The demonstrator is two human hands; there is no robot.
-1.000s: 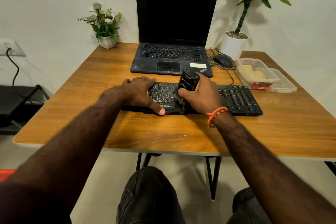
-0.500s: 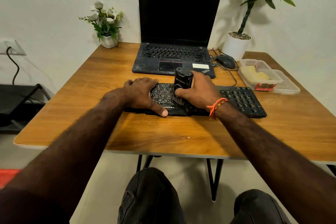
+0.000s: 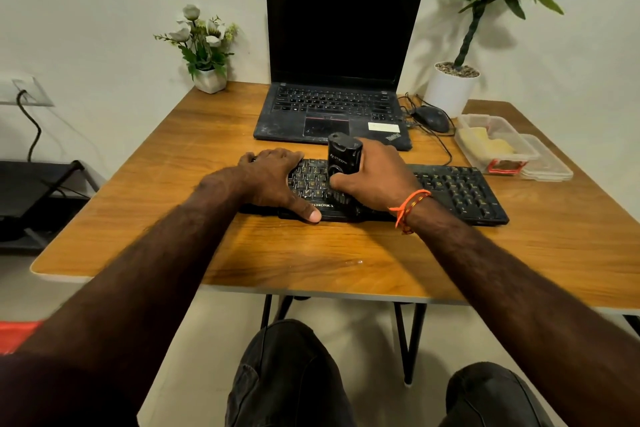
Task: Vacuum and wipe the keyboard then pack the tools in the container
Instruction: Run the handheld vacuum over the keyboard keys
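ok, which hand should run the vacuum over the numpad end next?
Right. The right hand already grips the mini vacuum upright on the keyboard, numpad on its side. The left hand lies flat on the left end, bracing it.

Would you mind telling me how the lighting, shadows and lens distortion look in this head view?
Head view: dim, warm light; the tall green potted plant casts a soft shadow on the wall; a small glare spot shows on the wooden table; wide-angle distortion bows the table edges; overall slightly soft.
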